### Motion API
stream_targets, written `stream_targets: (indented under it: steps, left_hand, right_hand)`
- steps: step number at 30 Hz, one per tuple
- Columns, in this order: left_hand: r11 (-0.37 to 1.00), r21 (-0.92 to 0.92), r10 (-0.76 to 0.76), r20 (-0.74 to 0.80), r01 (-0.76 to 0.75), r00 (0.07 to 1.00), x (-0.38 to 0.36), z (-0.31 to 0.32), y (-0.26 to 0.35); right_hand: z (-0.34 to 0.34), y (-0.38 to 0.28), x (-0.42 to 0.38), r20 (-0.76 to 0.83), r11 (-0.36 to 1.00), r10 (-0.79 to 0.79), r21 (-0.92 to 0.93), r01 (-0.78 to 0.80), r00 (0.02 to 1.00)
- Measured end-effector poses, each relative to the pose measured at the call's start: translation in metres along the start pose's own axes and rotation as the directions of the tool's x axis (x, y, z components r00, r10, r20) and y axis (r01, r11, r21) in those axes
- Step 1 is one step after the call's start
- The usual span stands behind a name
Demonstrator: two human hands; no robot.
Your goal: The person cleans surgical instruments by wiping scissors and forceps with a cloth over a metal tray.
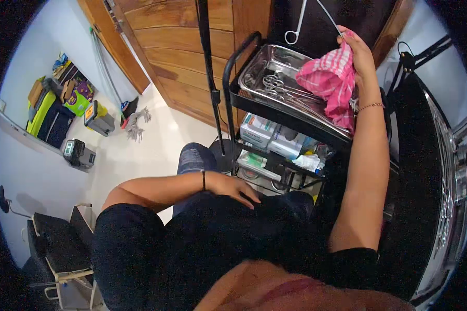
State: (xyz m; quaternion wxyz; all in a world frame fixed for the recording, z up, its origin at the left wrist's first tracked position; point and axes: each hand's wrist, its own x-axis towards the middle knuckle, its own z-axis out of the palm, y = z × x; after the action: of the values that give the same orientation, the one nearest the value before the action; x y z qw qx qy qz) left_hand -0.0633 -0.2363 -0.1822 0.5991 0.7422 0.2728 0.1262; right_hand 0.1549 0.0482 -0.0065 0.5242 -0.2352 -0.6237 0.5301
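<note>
My right hand (359, 52) is raised over a metal tray (246, 72), closed on a pink-and-white checked cloth (329, 78) that hangs down onto the tray's right side. At the same fingertips is one arm of a long ring-handled metal instrument (300, 23); its two arms are spread, and its upper part runs out of view. Several ring-handled instruments (274, 85) and thin metal tools lie in the tray, partly covered by the cloth. Lower down, my left hand (236, 189) rests against my dark shirt, fingers apart and holding nothing.
The tray sits on a black cart (290, 116) with boxes (257, 129) on its lower shelf. A wooden door (176, 57) stands behind it. A mop (137, 124), bins (98, 119) and a folded black chair (62, 241) are to the left.
</note>
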Motion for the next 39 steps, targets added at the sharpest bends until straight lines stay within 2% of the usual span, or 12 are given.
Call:
stream_targets:
  steps: [2, 7, 11, 16, 21, 23, 25, 28, 29, 32, 36, 39]
  left_hand:
    - [0.991, -0.018, 0.13, -0.051, -0.132, 0.99, -0.005, 0.003, -0.018]
    - [0.993, 0.095, -0.054, -0.133, 0.067, 0.99, -0.008, 0.003, -0.033]
    - [0.846, 0.428, 0.084, -0.694, 0.316, 0.715, -0.012, 0.009, -0.048]
    - [0.668, 0.672, -0.087, -0.359, 0.321, 0.929, -0.048, -0.024, -0.109]
    - [0.612, 0.786, 0.362, -0.183, -0.085, 0.914, -0.012, -0.035, -0.043]
    - [0.448, 0.891, 0.566, -0.221, -0.072, 0.794, -0.003, -0.066, 0.018]
    - [0.473, 0.869, 0.793, -0.349, -0.146, 0.499, 0.01, -0.107, 0.079]
    - [0.763, 0.591, 0.644, -0.726, -0.26, 0.24, 0.037, -0.175, 0.143]
    - [0.74, 0.494, 0.626, -0.754, -0.455, 0.199, 0.055, -0.198, 0.152]
    - [0.881, 0.408, 0.455, -0.87, -0.239, 0.19, 0.101, -0.252, 0.161]
    - [0.88, -0.109, 0.267, -0.692, -0.463, 0.671, 0.128, -0.268, 0.185]
    - [0.868, -0.093, 0.309, -0.668, -0.488, 0.677, 0.149, -0.284, 0.181]
  right_hand:
    - [-0.005, 0.005, 0.004, 0.014, 1.0, 0.014, 0.019, -0.014, 1.0]
    - [-0.004, 0.002, 0.007, 0.045, 1.0, -0.009, -0.006, 0.009, 0.999]
    - [0.007, -0.014, -0.014, 0.194, 0.99, -0.081, 0.132, 0.056, 0.978]
    - [0.011, -0.015, -0.018, 0.185, 0.986, -0.098, 0.15, 0.07, 0.978]
    - [-0.006, 0.004, 0.006, 0.08, 0.997, -0.021, 0.078, 0.015, 0.997]
    - [-0.003, 0.001, 0.003, 0.054, 0.998, -0.026, 0.059, 0.023, 0.998]
    - [0.0, -0.001, 0.002, 0.046, 0.998, -0.044, 0.038, 0.042, 0.998]
    - [0.001, -0.001, 0.002, 0.059, 0.999, -0.051, 0.021, 0.05, 0.997]
    - [0.001, 0.0, 0.001, 0.043, 0.998, -0.056, 0.005, 0.056, 0.997]
    - [0.001, -0.001, 0.003, 0.046, 0.999, -0.054, 0.002, 0.054, 0.997]
    - [0.003, -0.005, 0.002, 0.068, 0.996, -0.032, -0.082, 0.038, 0.997]
    - [-0.005, 0.004, 0.007, 0.029, 0.99, -0.056, -0.126, 0.059, 0.998]
